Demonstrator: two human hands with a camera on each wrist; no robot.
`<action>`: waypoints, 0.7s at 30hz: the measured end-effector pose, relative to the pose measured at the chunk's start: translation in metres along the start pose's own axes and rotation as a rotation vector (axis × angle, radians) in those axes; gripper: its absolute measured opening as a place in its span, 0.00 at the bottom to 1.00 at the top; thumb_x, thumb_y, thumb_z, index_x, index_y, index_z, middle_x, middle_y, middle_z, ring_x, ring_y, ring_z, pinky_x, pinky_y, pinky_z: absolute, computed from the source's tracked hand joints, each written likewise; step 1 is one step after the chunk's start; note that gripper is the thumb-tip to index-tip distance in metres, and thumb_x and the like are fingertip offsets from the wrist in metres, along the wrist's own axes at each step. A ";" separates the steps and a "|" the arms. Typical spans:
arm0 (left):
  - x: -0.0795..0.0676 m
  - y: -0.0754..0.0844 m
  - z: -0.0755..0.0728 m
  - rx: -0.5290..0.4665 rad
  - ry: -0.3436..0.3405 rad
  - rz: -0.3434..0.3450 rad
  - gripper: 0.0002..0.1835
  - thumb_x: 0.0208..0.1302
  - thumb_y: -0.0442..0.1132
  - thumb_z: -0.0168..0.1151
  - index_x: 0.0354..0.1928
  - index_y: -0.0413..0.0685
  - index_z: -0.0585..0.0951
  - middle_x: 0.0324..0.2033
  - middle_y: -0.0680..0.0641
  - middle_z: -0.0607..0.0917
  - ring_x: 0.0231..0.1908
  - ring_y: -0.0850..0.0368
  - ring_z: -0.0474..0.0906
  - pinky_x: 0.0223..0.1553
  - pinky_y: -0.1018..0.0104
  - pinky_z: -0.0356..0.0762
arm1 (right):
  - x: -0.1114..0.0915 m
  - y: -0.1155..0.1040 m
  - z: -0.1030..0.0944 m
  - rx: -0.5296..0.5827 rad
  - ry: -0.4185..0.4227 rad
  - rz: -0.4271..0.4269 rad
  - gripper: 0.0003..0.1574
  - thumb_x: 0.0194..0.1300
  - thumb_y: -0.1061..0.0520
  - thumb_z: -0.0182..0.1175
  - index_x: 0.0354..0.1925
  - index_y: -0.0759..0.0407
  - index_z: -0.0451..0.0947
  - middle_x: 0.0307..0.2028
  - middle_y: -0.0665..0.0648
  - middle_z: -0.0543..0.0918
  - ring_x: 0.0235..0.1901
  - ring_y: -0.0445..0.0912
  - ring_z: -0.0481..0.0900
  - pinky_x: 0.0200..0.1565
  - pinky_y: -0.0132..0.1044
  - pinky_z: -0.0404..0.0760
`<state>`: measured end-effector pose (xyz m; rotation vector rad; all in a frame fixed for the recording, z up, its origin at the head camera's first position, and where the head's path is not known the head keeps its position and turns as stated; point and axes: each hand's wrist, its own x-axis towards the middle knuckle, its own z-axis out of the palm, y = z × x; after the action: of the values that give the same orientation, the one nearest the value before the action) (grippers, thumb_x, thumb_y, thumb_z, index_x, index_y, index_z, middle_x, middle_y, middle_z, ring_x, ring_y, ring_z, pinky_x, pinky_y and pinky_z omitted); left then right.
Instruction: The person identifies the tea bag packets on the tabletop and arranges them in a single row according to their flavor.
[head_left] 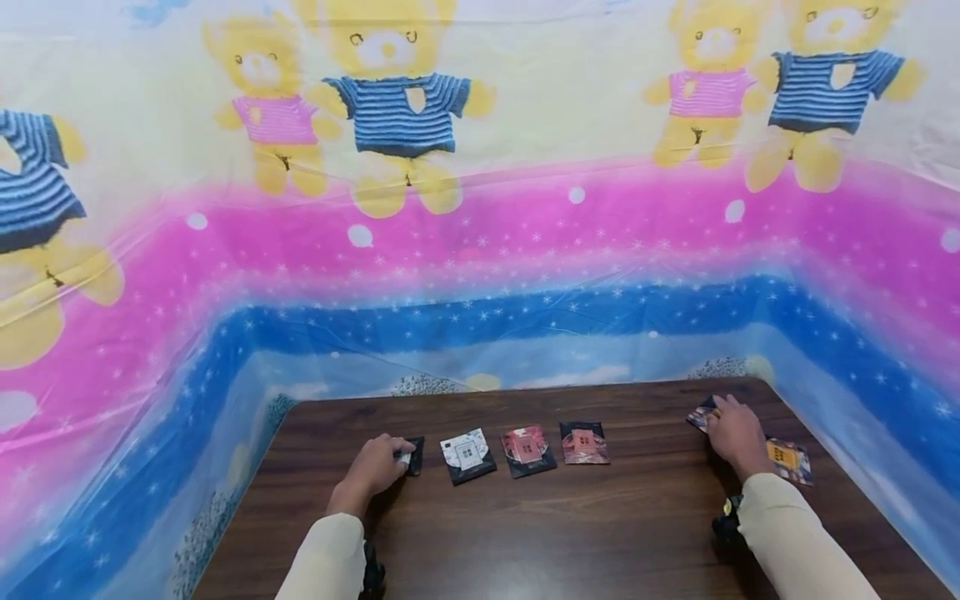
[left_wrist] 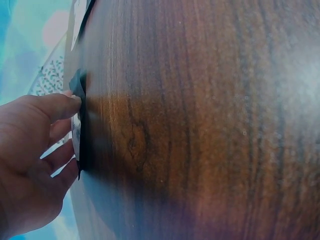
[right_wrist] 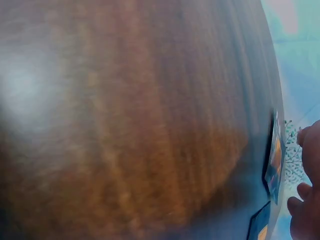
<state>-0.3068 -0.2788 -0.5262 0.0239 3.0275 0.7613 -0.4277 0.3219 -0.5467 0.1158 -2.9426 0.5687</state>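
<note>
My left hand (head_left: 378,467) is at the left end of a row of small flat packets. Its thumb and fingertips grip a black and white packet (left_wrist: 76,132), which bends slightly by the thumb and lies close over the table. My right hand (head_left: 738,429) reaches over a dark patterned packet (head_left: 702,414) at the far right. In the right wrist view its fingers (right_wrist: 310,155) are beside and above that patterned packet (right_wrist: 275,155), with a gap between them. A packet with an orange label (head_left: 787,460) lies beside the right wrist, partly covered by it.
Between the hands lie a white and black packet (head_left: 468,456), a red and black packet (head_left: 528,451) and a black packet with a pink label (head_left: 584,442). The brown wooden table (head_left: 525,533) ends at a cloth backdrop (head_left: 480,317) printed with bears, along its back and sides.
</note>
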 end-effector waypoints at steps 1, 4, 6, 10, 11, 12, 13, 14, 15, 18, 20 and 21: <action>0.000 0.001 -0.001 0.001 0.000 -0.002 0.18 0.68 0.31 0.62 0.57 0.47 0.86 0.50 0.39 0.82 0.49 0.43 0.79 0.50 0.45 0.79 | 0.001 0.000 0.001 -0.004 -0.028 0.008 0.34 0.77 0.58 0.44 0.72 0.78 0.60 0.69 0.85 0.59 0.69 0.79 0.57 0.68 0.70 0.58; 0.000 0.002 -0.002 0.002 0.000 -0.006 0.18 0.68 0.31 0.62 0.58 0.47 0.85 0.50 0.39 0.82 0.49 0.43 0.79 0.50 0.45 0.79 | 0.002 0.002 0.005 -0.018 -0.101 0.040 0.33 0.80 0.54 0.43 0.73 0.74 0.60 0.70 0.82 0.60 0.68 0.79 0.58 0.66 0.71 0.60; 0.000 0.003 -0.002 0.003 -0.002 -0.010 0.18 0.68 0.31 0.63 0.58 0.47 0.85 0.50 0.39 0.82 0.49 0.42 0.79 0.50 0.44 0.79 | 0.001 0.003 0.009 -0.032 -0.123 0.054 0.32 0.80 0.53 0.43 0.73 0.71 0.63 0.70 0.79 0.64 0.67 0.78 0.60 0.65 0.72 0.62; 0.002 0.003 -0.003 0.003 -0.003 -0.010 0.18 0.68 0.31 0.63 0.58 0.48 0.86 0.50 0.39 0.82 0.50 0.42 0.79 0.52 0.44 0.79 | -0.002 0.005 0.014 -0.040 -0.069 0.051 0.29 0.79 0.54 0.49 0.68 0.70 0.71 0.65 0.78 0.71 0.63 0.78 0.66 0.62 0.72 0.65; 0.002 0.004 -0.003 0.001 -0.002 -0.012 0.18 0.68 0.31 0.63 0.58 0.48 0.85 0.51 0.39 0.82 0.51 0.42 0.79 0.52 0.44 0.79 | -0.002 0.005 0.014 -0.042 -0.062 0.048 0.28 0.78 0.54 0.51 0.67 0.71 0.72 0.64 0.79 0.72 0.62 0.78 0.67 0.62 0.72 0.66; 0.002 0.004 -0.004 0.003 -0.001 -0.013 0.18 0.68 0.31 0.63 0.58 0.48 0.85 0.51 0.39 0.82 0.51 0.42 0.79 0.53 0.44 0.79 | -0.002 0.004 0.014 -0.040 -0.058 0.045 0.28 0.77 0.54 0.52 0.66 0.71 0.73 0.63 0.79 0.73 0.62 0.77 0.68 0.61 0.72 0.66; 0.003 0.004 -0.004 0.007 0.002 -0.010 0.18 0.68 0.31 0.63 0.58 0.48 0.86 0.51 0.39 0.82 0.51 0.41 0.79 0.53 0.43 0.79 | -0.001 0.004 0.013 -0.041 -0.057 0.043 0.27 0.77 0.55 0.53 0.65 0.71 0.74 0.62 0.79 0.74 0.60 0.77 0.70 0.60 0.72 0.67; 0.003 0.004 -0.004 0.013 0.003 -0.008 0.18 0.68 0.31 0.63 0.58 0.48 0.85 0.51 0.39 0.82 0.51 0.41 0.79 0.53 0.43 0.79 | 0.000 0.003 0.012 -0.042 -0.061 0.042 0.27 0.76 0.55 0.53 0.64 0.71 0.74 0.61 0.79 0.75 0.60 0.77 0.70 0.60 0.72 0.68; 0.003 0.004 -0.004 0.014 0.003 -0.010 0.18 0.68 0.31 0.63 0.58 0.48 0.85 0.52 0.39 0.82 0.51 0.41 0.79 0.53 0.43 0.79 | 0.001 0.002 0.012 -0.048 -0.069 0.041 0.26 0.76 0.55 0.54 0.63 0.72 0.75 0.60 0.79 0.76 0.58 0.76 0.72 0.59 0.71 0.70; 0.003 0.003 -0.004 0.020 -0.001 -0.011 0.18 0.68 0.32 0.63 0.58 0.48 0.85 0.52 0.38 0.82 0.52 0.40 0.79 0.53 0.43 0.79 | 0.002 0.000 0.009 -0.038 -0.099 0.056 0.24 0.76 0.56 0.54 0.60 0.71 0.78 0.57 0.78 0.78 0.54 0.73 0.75 0.54 0.68 0.74; 0.002 0.003 -0.002 0.020 -0.007 -0.015 0.18 0.69 0.32 0.63 0.58 0.48 0.85 0.52 0.38 0.82 0.52 0.41 0.79 0.53 0.43 0.79 | 0.001 -0.001 0.009 -0.018 -0.110 0.078 0.23 0.76 0.56 0.54 0.58 0.71 0.79 0.56 0.78 0.79 0.52 0.71 0.76 0.52 0.66 0.74; 0.001 0.002 -0.002 0.018 -0.010 -0.021 0.18 0.69 0.32 0.63 0.58 0.48 0.85 0.52 0.39 0.82 0.52 0.41 0.79 0.54 0.43 0.78 | 0.000 -0.001 0.009 -0.008 -0.114 0.086 0.22 0.76 0.56 0.53 0.58 0.71 0.79 0.55 0.78 0.79 0.51 0.71 0.77 0.52 0.66 0.74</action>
<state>-0.3075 -0.2775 -0.5236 -0.0031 3.0201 0.7297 -0.4285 0.3174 -0.5549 0.0206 -3.0726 0.5808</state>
